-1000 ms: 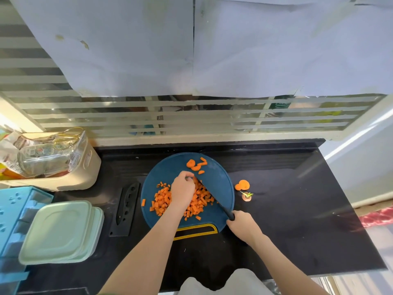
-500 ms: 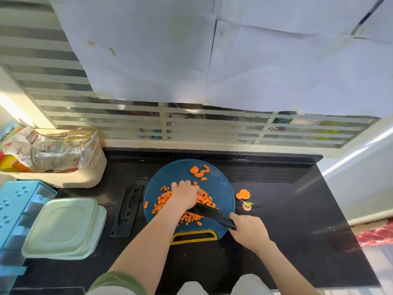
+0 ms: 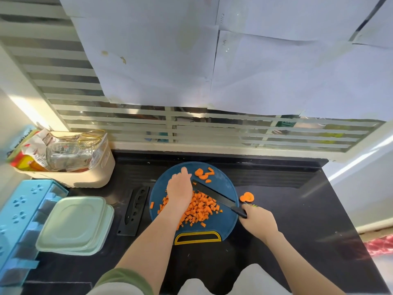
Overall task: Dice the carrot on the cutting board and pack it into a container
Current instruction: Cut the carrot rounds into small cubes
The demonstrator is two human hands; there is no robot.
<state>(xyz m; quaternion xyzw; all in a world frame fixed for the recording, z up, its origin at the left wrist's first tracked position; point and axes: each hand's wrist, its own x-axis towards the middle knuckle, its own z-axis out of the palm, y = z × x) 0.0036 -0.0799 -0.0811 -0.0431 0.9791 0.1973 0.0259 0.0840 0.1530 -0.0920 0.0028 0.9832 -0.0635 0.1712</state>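
At the near left of the counter (image 3: 297, 209) sits a stack of containers (image 3: 74, 224), lids on, well apart from the board (image 3: 226, 184). A black sheath (image 3: 136, 209) lies just left of the board.

On the board, the left hand (image 3: 179, 190) lies flat with fingers straight over the left side of the dice (image 3: 202, 207), which are heaped mid-board. The knife (image 3: 217, 195) slants from beside those fingers down to the near right along the heap's far edge. The right hand (image 3: 258, 220) is closed round its handle at the board's right rim. A few bigger chunks (image 3: 204, 173) lie uncut at the far rim. One slice (image 3: 247, 196) lies off the board on the counter.

The step looks like herding the dice into one pile between palm and blade. Dicing seems nearly done, and packing has not begun. Next, the far chunks likely need cutting. Then a container must be opened and brought beside the board.
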